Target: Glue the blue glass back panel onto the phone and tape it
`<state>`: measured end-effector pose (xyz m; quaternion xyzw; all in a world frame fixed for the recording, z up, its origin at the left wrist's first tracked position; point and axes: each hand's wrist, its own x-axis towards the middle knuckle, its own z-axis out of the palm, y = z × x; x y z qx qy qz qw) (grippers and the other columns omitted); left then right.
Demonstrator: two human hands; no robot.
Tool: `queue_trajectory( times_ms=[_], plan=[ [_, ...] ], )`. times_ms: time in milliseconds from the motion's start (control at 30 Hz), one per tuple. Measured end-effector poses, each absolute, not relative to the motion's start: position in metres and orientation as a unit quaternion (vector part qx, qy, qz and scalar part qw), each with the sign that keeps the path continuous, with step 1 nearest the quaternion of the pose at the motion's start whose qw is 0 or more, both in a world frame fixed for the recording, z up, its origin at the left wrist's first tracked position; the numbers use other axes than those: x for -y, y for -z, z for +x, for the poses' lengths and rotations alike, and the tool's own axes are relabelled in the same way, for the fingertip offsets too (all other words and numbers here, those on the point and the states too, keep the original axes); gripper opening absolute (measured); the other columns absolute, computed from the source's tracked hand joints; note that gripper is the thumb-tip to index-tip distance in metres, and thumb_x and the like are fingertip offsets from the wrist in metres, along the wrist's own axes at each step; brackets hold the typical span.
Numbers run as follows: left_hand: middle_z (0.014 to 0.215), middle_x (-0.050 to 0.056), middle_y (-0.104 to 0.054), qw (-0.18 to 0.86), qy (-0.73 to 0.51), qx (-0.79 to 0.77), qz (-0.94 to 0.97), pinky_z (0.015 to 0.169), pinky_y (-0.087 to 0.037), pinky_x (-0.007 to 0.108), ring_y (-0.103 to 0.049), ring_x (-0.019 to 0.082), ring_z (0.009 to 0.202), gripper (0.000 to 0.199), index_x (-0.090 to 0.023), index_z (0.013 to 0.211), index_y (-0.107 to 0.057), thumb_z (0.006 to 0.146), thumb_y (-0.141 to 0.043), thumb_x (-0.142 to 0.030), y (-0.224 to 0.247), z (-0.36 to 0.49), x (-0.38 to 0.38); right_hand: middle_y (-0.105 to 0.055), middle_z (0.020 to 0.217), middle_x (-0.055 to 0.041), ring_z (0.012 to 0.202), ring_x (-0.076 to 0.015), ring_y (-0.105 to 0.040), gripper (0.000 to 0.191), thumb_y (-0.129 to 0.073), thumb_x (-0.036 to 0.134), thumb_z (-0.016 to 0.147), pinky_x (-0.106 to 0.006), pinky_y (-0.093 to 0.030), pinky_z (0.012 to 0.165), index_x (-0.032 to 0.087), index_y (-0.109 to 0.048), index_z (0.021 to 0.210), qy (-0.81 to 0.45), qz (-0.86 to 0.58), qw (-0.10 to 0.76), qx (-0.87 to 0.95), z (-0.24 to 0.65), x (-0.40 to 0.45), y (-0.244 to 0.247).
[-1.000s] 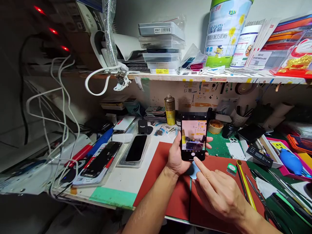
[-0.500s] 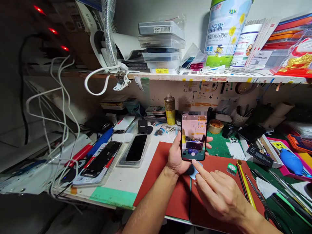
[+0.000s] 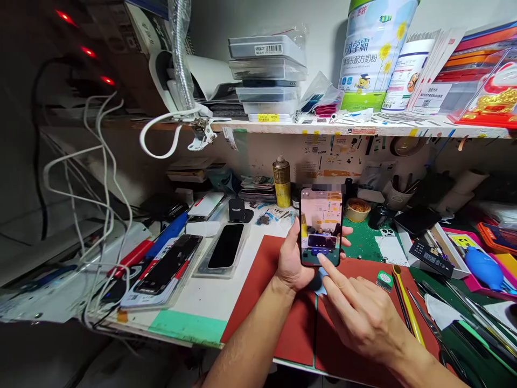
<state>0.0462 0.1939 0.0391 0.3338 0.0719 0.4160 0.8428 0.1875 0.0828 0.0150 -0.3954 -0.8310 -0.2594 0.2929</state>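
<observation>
A smartphone [image 3: 321,221] stands upright in my left hand [image 3: 293,258], with its screen facing me. My fingers wrap around it from behind, and their tips show at its right edge. The lit screen shows a camera view of the bench and wall. My right hand [image 3: 359,312] has its index finger stretched out to the lower part of the screen, at the shutter button. Its other fingers are curled loosely and hold nothing I can see. Below the phone, a light-blue piece [image 3: 319,284] shows partly between the hands. Under both arms lies a reddish-brown mat [image 3: 262,291].
To the left lie a dark phone [image 3: 226,246] on a clear case and a black phone part [image 3: 169,264] on packaging. A yellow spray can [image 3: 281,183] stands behind. On the right are tweezers [image 3: 426,312], a yellow-handled tool [image 3: 407,307] and a blue air blower [image 3: 482,268]. A shelf [image 3: 266,127] overhangs the bench.
My right index finger has moved up slightly, from just below the phone's bottom edge onto the screen's shutter button. My left hand and the phone stay in place.
</observation>
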Motion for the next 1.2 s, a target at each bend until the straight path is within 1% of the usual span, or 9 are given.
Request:
queue_trajectory(
  times_ms=[167, 267, 333, 467, 600, 767, 867, 1000, 1200],
  plan=[
    [0.127, 0.024, -0.079, 0.839, -0.42, -0.07, 0.338, 0.086, -0.06, 0.039, -0.076, 0.029, 0.098, 0.072, -0.008, 0.127, -0.077, 0.1, -0.057, -0.071, -0.036, 0.046, -0.195, -0.07, 0.143, -0.0334, 0.075, -0.0221, -0.072, 0.023, -0.058, 0.004, 0.1, -0.037, -0.051, 0.06, 0.003, -0.07, 0.12, 0.262, -0.39, 0.371, 0.801, 0.189, -0.08, -0.025],
    [0.128, 0.025, -0.078, 0.842, -0.422, -0.058, 0.331, 0.086, -0.06, 0.04, -0.076, 0.03, 0.099, 0.071, -0.008, 0.131, -0.075, 0.103, -0.052, -0.069, -0.036, 0.046, -0.195, -0.079, 0.126, -0.0279, 0.103, -0.0288, -0.077, 0.021, -0.061, 0.002, 0.099, -0.039, -0.059, 0.078, 0.007, -0.07, 0.117, 0.235, -0.411, 0.455, 0.754, 0.191, -0.077, -0.031],
    [0.131, 0.026, -0.077, 0.846, -0.418, -0.052, 0.328, 0.085, -0.06, 0.041, -0.076, 0.031, 0.1, 0.071, -0.009, 0.136, -0.073, 0.104, -0.051, -0.069, -0.036, 0.046, -0.195, -0.079, 0.12, -0.0216, 0.114, -0.0291, -0.075, 0.021, -0.06, 0.002, 0.1, -0.043, -0.059, 0.092, 0.012, -0.07, 0.115, 0.193, -0.44, 0.503, 0.718, 0.191, -0.078, -0.036],
    [0.14, 0.025, -0.073, 0.846, -0.42, -0.053, 0.322, 0.085, -0.061, 0.043, -0.077, 0.033, 0.102, 0.07, -0.011, 0.141, -0.071, 0.104, -0.054, -0.067, -0.038, 0.046, -0.194, -0.073, 0.137, -0.0185, 0.129, -0.0305, -0.068, 0.016, -0.06, 0.008, 0.103, -0.049, -0.055, 0.107, 0.017, -0.068, 0.114, 0.105, -0.469, 0.545, 0.687, 0.188, -0.084, -0.046],
    [0.145, 0.023, -0.072, 0.841, -0.429, -0.054, 0.326, 0.093, -0.061, 0.05, -0.078, 0.035, 0.103, 0.068, -0.014, 0.14, -0.073, 0.103, -0.057, -0.067, -0.039, 0.046, -0.194, -0.066, 0.152, -0.0176, 0.142, -0.0332, -0.061, 0.013, -0.059, 0.015, 0.106, -0.055, -0.053, 0.113, 0.02, -0.067, 0.116, 0.024, -0.487, 0.541, 0.686, 0.185, -0.088, -0.05],
    [0.144, 0.023, -0.073, 0.842, -0.431, -0.063, 0.318, 0.104, -0.057, 0.057, -0.075, 0.04, 0.119, 0.069, -0.015, 0.146, -0.069, 0.103, -0.055, -0.068, -0.036, 0.047, -0.194, -0.071, 0.144, -0.0199, 0.128, -0.0333, -0.064, 0.021, -0.057, 0.007, 0.103, -0.056, -0.054, 0.104, 0.018, -0.065, 0.119, 0.102, -0.456, 0.522, 0.713, 0.183, -0.086, -0.048],
    [0.142, 0.024, -0.073, 0.839, -0.435, -0.063, 0.32, 0.1, -0.059, 0.051, -0.077, 0.036, 0.109, 0.071, -0.013, 0.146, -0.069, 0.103, -0.056, -0.067, -0.037, 0.047, -0.195, -0.075, 0.137, -0.0218, 0.121, -0.034, -0.062, 0.025, -0.059, 0.003, 0.098, -0.053, -0.054, 0.099, 0.011, -0.067, 0.121, 0.164, -0.423, 0.48, 0.751, 0.182, -0.084, -0.043],
    [0.138, 0.022, -0.076, 0.838, -0.438, -0.049, 0.322, 0.089, -0.061, 0.043, -0.079, 0.031, 0.098, 0.067, -0.012, 0.139, -0.074, 0.104, -0.055, -0.066, -0.038, 0.046, -0.195, -0.076, 0.138, -0.0239, 0.127, -0.0393, -0.06, 0.024, -0.064, 0.008, 0.097, -0.054, -0.05, 0.099, 0.006, -0.071, 0.12, 0.237, -0.423, 0.414, 0.771, 0.183, -0.083, -0.032],
    [0.135, 0.022, -0.078, 0.845, -0.432, -0.039, 0.314, 0.095, -0.06, 0.043, -0.079, 0.03, 0.099, 0.066, -0.012, 0.137, -0.075, 0.103, -0.058, -0.066, -0.038, 0.046, -0.194, -0.075, 0.14, -0.0235, 0.138, -0.042, -0.058, 0.023, -0.061, 0.01, 0.1, -0.055, -0.046, 0.102, 0.005, -0.073, 0.119, 0.276, -0.428, 0.374, 0.775, 0.183, -0.085, -0.024]
  ],
)
